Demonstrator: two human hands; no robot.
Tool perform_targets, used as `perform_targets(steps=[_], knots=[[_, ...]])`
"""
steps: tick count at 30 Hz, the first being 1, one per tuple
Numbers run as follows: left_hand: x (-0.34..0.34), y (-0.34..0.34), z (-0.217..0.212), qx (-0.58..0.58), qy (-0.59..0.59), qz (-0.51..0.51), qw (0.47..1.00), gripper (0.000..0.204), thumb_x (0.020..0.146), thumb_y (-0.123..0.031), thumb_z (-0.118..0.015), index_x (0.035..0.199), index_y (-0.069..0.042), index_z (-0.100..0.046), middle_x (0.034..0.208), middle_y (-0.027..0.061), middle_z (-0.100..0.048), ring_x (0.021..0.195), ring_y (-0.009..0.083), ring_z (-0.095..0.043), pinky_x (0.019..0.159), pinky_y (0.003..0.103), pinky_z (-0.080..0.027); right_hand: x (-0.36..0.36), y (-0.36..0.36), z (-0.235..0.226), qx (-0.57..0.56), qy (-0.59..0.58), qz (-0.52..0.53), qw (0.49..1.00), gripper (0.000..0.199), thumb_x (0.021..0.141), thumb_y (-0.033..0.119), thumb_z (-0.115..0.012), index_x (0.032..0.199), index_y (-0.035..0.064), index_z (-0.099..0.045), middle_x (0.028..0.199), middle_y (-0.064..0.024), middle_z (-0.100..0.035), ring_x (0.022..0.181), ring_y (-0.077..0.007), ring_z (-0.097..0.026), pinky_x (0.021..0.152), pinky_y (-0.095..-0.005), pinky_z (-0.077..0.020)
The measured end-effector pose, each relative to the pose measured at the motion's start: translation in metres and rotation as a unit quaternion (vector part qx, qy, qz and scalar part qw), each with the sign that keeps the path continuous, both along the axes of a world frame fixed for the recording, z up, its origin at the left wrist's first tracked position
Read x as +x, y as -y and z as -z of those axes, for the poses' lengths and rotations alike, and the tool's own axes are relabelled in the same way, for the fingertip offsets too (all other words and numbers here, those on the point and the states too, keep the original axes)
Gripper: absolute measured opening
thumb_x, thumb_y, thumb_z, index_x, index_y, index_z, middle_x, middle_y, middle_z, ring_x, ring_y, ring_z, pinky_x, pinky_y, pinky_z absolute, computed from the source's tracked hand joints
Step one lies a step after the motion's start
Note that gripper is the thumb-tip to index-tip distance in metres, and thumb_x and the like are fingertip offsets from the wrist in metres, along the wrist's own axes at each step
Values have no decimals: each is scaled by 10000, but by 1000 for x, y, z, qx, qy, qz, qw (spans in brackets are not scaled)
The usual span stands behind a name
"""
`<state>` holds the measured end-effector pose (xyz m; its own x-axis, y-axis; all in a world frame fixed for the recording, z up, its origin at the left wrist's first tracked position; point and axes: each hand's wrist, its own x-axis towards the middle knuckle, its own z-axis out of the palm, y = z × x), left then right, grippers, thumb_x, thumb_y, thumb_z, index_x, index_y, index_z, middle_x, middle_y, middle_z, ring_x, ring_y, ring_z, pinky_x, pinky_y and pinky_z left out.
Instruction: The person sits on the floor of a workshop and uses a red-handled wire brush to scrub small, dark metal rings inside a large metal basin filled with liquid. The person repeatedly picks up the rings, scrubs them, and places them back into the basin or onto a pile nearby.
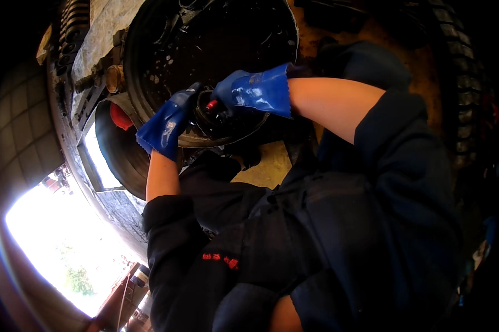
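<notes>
Both my hands wear blue rubber gloves and meet at a dark, greasy round hub part (227, 126) in the middle of a large black drum (205, 44). My left hand (169, 124) grips the hub's left rim with curled fingers. My right hand (252, 91) comes in from the right and closes over a small red-tipped piece (212, 104) on top of the hub. My gloves hide much of the hub, and it is too dark to tell what the red-tipped piece is.
A second dark disc with a red patch (119, 117) sits left of the hub, below brass-coloured fittings (115, 77). A treaded tyre (460, 83) runs down the right side. A coil spring (72, 25) is at top left. Bright daylight (56, 238) fills the lower left.
</notes>
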<state>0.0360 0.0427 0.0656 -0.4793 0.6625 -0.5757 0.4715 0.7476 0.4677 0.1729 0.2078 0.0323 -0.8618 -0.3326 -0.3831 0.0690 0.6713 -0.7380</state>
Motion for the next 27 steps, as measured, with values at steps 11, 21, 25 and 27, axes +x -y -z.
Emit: perform_targets(steps=[11,21,25,27], knots=[[-1,4,3,-24,97,-218,971,563,1067,-491,-458,1185,13,-680,854,51,-662,732,143,-569,684,301,-459,0,-29,-9,60,85,180,978,267,912,368,-653,1115,218,-739,985,-19,-754,916,-194,-733,787,-366,-579],[32,-7,-29,35,15,-121,992,521,1051,-484,-476,1013,-14,-696,740,11,-535,684,122,-442,629,311,-383,-24,8,3,35,-50,71,996,489,821,213,-788,1280,330,-666,1163,13,-734,1033,-229,-721,853,-376,-586],[55,-6,-42,109,-63,-95,987,505,1043,-451,-507,1098,13,-699,814,49,-634,734,136,-525,678,305,-431,-28,7,16,-77,73,212,971,182,874,256,-716,1031,194,-785,841,-31,-729,806,-188,-717,734,-355,-552],[53,-5,-31,169,-50,-113,978,502,1040,-438,-519,1137,20,-699,853,69,-670,767,147,-562,702,306,-453,-29,1,21,-58,118,203,970,218,878,311,-706,1007,156,-787,796,-26,-710,784,-173,-701,718,-357,-542]])
